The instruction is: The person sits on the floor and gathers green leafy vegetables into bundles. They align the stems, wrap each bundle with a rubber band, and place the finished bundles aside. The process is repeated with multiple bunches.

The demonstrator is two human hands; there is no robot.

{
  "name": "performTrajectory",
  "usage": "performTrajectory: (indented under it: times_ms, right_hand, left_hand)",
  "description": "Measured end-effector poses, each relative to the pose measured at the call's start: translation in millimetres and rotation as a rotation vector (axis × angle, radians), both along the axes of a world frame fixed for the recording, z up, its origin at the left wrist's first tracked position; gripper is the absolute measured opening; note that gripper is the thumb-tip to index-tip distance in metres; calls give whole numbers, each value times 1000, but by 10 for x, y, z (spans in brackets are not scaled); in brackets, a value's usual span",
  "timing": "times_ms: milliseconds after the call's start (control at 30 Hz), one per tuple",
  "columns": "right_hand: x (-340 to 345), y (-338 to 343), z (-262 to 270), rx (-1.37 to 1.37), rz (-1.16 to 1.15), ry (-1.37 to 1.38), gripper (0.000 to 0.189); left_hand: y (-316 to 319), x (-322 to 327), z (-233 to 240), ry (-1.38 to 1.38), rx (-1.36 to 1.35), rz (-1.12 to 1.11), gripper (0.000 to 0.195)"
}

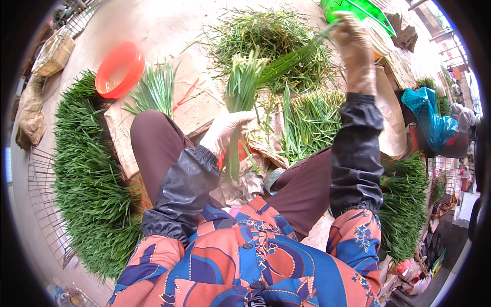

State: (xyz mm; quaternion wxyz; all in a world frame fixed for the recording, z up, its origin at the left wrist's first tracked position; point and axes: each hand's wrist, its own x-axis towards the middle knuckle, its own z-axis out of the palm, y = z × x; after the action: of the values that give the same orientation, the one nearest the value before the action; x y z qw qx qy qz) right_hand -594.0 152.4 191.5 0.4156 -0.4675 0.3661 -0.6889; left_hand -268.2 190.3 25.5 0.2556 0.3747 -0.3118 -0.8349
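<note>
My left hand (226,130), in a pale glove, grips a bunch of garlic chives (243,88) between my knees. The cut ends point up and away from me, and the leaves hang down below the fist. Raised at the upper right, my gloved right hand (353,48) is closed on a few long blades (289,65). They stretch slantwise from near the bunch to that hand, which is slightly blurred. Just beyond the bunch is a heap of loose, partly yellowed leaves (268,36). Beside my right knee lies a pile of chives (314,122).
A small chive bundle (155,88) and a red tie (186,96) lie on cardboard (203,99). Behind them stands a red plastic basin (119,71). Dense stacked chives line my left (88,176) and right (404,203). A green crate (360,9) is at the far right.
</note>
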Motion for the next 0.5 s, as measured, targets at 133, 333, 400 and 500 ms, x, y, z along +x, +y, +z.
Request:
performTrajectory:
  times_ms: [133,333,400,500]
  right_hand:
    - [42,297,363,16,46,8,13]
    - [1034,368,-275,438,276,500,19]
    - [1156,282,-411,407,130,328,16]
    - [1087,202,-458,357,77,211,14]
  left_hand:
    - [-117,36,118,101,159,-17,20]
    - [-157,-35,300,362,148,-44,39]
    - [-150,-55,339,394,118,-83,39]
    - [-159,-29,385,360,105,-182,35]
